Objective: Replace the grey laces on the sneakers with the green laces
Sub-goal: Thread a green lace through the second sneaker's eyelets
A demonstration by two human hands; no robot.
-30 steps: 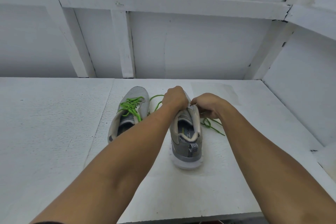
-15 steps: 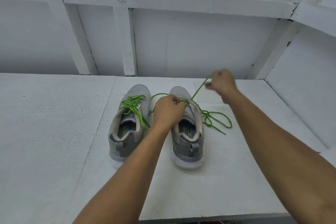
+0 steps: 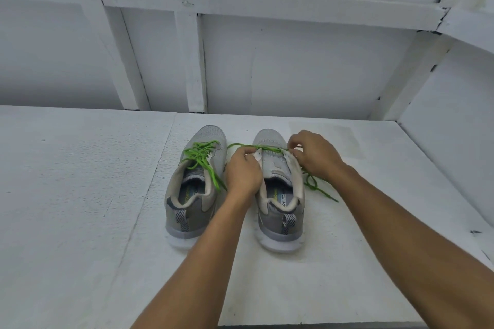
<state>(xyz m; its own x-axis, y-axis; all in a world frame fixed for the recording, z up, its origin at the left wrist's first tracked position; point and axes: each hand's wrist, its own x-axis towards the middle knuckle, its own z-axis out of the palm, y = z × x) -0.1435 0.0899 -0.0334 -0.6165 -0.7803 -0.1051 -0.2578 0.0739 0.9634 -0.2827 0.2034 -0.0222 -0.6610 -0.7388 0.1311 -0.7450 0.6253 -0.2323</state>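
Two grey sneakers stand side by side on the white table, heels toward me. The left sneaker (image 3: 196, 187) carries a green lace (image 3: 203, 155) threaded through its eyelets, with loose ends trailing. The right sneaker (image 3: 278, 195) has a green lace (image 3: 256, 147) running across its front eyelets. My left hand (image 3: 244, 171) grips the right sneaker's left eyelet flap. My right hand (image 3: 315, 155) pinches the lace at the right eyelet flap. The lace's slack (image 3: 316, 189) lies coiled on the table to the right of the shoe. No grey lace is in view.
The white table (image 3: 80, 195) runs to a white panelled wall (image 3: 294, 75) at the back and a side wall (image 3: 454, 141) at the right. Its front edge is just below my forearms.
My right hand, raised and pulling the lace up and back half a second ago, has come down to the right sneaker's eyelets. The lace's slack now lies lower on the table.
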